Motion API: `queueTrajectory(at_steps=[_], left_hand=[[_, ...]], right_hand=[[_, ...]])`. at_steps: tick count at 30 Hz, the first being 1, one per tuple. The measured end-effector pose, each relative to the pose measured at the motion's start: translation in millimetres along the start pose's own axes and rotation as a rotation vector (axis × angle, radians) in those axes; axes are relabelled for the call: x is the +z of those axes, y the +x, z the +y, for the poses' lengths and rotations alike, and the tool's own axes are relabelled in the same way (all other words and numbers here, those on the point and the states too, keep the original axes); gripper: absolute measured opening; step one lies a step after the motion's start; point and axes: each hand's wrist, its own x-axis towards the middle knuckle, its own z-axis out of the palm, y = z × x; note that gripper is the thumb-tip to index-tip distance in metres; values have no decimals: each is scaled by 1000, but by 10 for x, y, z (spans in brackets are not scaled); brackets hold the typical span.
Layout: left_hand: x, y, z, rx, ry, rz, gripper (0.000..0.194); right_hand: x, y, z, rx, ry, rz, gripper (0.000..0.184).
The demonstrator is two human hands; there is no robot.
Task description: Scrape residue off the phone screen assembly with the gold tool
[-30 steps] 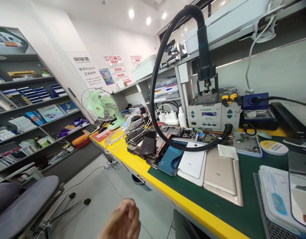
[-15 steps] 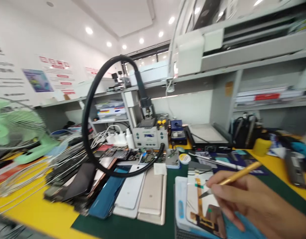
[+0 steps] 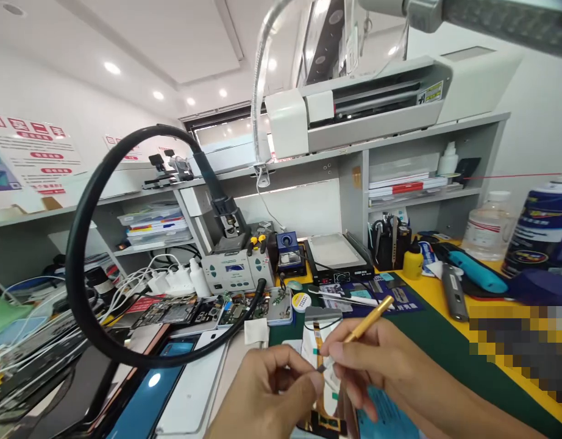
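My right hand (image 3: 377, 366) pinches a gold-handled tool (image 3: 367, 322) like a pen, its metal tip pointing down and left. My left hand (image 3: 267, 390) is raised beside it, thumb and forefinger pressed together right at the tool's tip; whether anything is between them I cannot make out. Under both hands lies a phone screen part with an orange flex cable (image 3: 318, 347) on the green mat (image 3: 427, 341).
A thick black hose (image 3: 80, 292) loops from the grey hot-air station (image 3: 235, 268). Phones and back covers (image 3: 171, 384) are stacked at left. A black heating plate (image 3: 338, 253), tool cup (image 3: 388, 241), yellow bottle (image 3: 412, 262), blue spray can (image 3: 544, 222) and clear bottle (image 3: 489, 225) stand behind.
The view has swung right from the fan and shelves to the bench. My right hand with the gold tool came in, and my left hand rose to meet its tip.
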Motion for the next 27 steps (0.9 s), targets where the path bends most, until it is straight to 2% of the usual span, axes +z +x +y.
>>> queueTrajectory(at_steps=[4, 8, 10, 15, 17, 22, 27], left_hand=[[8, 92, 242, -44, 26, -95, 38], [-87, 281, 298, 8, 70, -132, 38], [-147, 417, 257, 47, 132, -84, 39], [-268, 714, 126, 168, 436, 132, 47], [-289, 771, 94, 157, 547, 154, 45], [-253, 798, 62, 25, 640, 9, 44], [-209, 837, 5, -37, 481, -75, 33]], right_hand=[[-79, -1, -29, -78, 24, 38, 26], [-164, 48, -115, -140, 75, 118, 25], [-217, 84, -163, -153, 123, 181, 24], [-337, 156, -200, -158, 134, 308, 21], [-359, 181, -180, -160, 107, 369, 20], [-351, 247, -141, -185, 35, 475, 23], [-344, 279, -119, -185, -8, 491, 23]])
